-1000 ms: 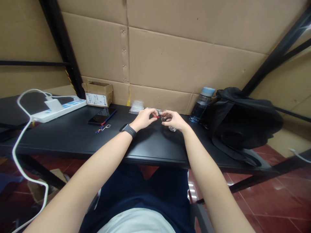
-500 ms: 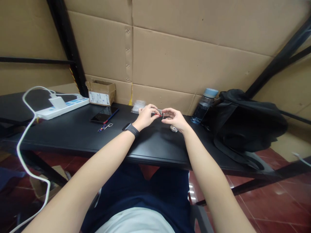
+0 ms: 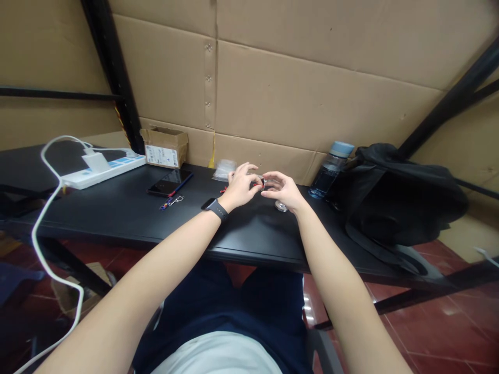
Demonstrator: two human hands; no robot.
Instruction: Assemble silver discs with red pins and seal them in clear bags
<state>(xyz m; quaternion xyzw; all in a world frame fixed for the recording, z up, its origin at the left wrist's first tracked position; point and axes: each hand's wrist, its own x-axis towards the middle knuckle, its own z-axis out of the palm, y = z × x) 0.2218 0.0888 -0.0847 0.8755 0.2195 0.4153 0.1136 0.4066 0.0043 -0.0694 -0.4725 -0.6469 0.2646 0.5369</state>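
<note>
My left hand (image 3: 242, 187), with a black watch on its wrist, is closed in a pinch on a thin red cord-like piece (image 3: 257, 183). My right hand (image 3: 284, 191) curves its fingers and thumb around a small clear round container (image 3: 264, 183) tipped sideways, its mouth towards the left fingertips. The fingers largely cover the container, so its exact kind is unclear. Below the right hand, a small round shiny clear piece (image 3: 280, 206) lies on the black table (image 3: 249, 239). Another bit of red (image 3: 223, 190) shows just left of the left hand.
A clear plastic bag (image 3: 223, 170) lies behind the left hand. To the left are a phone (image 3: 170, 183), a keychain with a clasp (image 3: 171, 202), an open cardboard box (image 3: 163, 148) and a power strip (image 3: 105, 171). A water bottle (image 3: 331, 169) and black backpack (image 3: 401, 197) stand right.
My left hand has shifted slightly right, its fingertips now closer to the container's mouth. Red bits have come into view left of it. My right hand has stayed nearly still.
</note>
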